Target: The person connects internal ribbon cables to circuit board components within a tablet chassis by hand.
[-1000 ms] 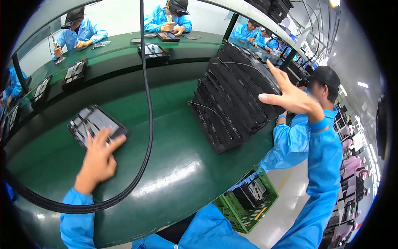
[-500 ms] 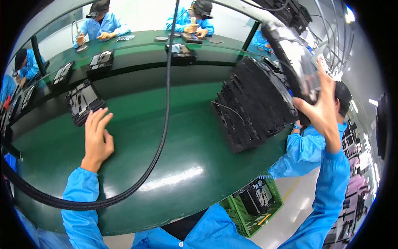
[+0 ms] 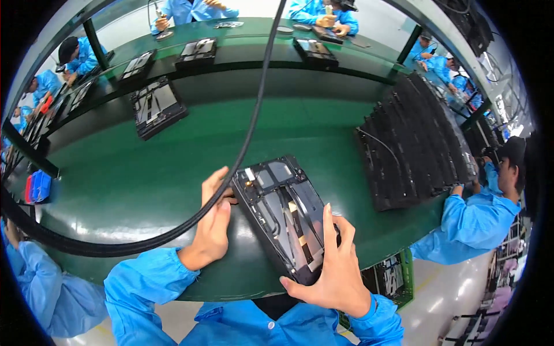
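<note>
A black tablet-like device (image 3: 280, 210) with exposed flat cables and internal parts is held tilted over the near middle of the bench. My right hand (image 3: 334, 268) grips its near right end, thumb on the near edge and fingers along the right side. My left hand (image 3: 212, 222) is at its left side, fingers apart and fingertips close to the edge; a hanging black cable partly covers them, so contact is unclear. A tall stack of black devices (image 3: 412, 147) stands on the right. Another opened device (image 3: 157, 106) lies at the far left.
The black cable (image 3: 254, 124) loops down across the green bench (image 3: 144, 179). More opened devices (image 3: 196, 52) line a raised rear ledge. A green crate (image 3: 408, 282) stands below the right edge. A co-worker (image 3: 479, 213) is beside the stack; blue and red bins (image 3: 39, 187) sit left.
My right hand has brought a device from above the stack down to the near middle. My left hand has moved right, away from the far-left device, to this one. The view has shifted.
</note>
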Demonstrator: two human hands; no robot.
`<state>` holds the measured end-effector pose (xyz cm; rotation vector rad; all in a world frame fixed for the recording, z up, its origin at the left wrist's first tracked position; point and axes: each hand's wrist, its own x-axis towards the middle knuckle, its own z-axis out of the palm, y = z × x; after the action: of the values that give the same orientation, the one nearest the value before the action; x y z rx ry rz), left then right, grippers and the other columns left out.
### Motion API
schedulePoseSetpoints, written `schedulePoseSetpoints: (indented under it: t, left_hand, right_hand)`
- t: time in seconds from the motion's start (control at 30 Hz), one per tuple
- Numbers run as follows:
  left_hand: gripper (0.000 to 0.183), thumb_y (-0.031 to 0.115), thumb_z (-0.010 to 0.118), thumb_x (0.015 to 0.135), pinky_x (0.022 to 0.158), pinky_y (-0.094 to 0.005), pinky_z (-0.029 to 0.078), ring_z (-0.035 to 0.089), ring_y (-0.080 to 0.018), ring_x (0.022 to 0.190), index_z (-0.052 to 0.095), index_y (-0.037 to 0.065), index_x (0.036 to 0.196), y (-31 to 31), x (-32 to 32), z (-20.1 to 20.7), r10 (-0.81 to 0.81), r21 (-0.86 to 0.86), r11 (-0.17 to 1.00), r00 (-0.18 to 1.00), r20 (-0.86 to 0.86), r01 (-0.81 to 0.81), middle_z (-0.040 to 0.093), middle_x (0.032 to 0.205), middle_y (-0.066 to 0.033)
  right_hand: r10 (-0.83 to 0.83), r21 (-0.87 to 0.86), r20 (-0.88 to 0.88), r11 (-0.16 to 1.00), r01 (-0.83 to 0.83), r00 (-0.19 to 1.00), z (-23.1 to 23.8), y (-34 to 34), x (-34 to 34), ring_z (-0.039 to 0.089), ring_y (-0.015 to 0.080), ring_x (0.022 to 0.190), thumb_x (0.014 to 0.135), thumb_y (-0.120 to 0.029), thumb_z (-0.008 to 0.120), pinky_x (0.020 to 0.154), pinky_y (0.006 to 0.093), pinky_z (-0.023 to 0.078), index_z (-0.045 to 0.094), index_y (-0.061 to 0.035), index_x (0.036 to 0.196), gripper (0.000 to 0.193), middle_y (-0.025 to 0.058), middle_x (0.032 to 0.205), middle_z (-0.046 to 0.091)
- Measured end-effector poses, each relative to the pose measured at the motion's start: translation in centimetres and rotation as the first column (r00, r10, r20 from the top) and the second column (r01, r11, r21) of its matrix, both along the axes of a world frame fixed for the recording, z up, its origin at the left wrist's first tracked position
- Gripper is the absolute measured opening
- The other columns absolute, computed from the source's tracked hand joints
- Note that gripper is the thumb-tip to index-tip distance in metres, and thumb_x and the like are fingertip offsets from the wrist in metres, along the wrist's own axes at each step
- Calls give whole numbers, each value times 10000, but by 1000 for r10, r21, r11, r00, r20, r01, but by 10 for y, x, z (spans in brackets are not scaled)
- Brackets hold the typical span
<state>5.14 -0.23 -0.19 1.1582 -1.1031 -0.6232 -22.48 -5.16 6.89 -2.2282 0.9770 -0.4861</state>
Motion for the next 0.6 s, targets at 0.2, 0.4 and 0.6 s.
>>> schedulePoseSetpoints:
  t: [0.2,0.4,0.6]
  left_hand:
    - [691,-36,596,872,1255,-447,426,591,-342,1477,495,-51,1556,9,7,13,-85,251,968,941,327,1,617,1555,-240]
    - [874,-62,621,791,1309,-465,380,540,-386,1533,413,-19,1639,14,9,27,-257,304,935,939,228,182,568,1608,-253]
    - [998,-83,701,809,1345,-470,321,411,-394,1614,316,14,1724,9,11,27,-391,374,885,879,275,277,427,1707,-232]
  right_hand:
    - [-32,-226,-532,968,-106,846,9,33,16,534,565,1257,662,-709,950,996,616,522,393,-93,1724,1348,347,1565,392]
    - [53,-298,-395,937,-182,917,25,-28,23,719,346,643,932,-465,842,496,459,491,709,-88,1414,626,126,1057,706]
    - [517,-330,182,833,-443,836,-23,-123,88,622,319,1079,926,-150,783,829,459,507,766,-107,1165,244,81,1096,693]
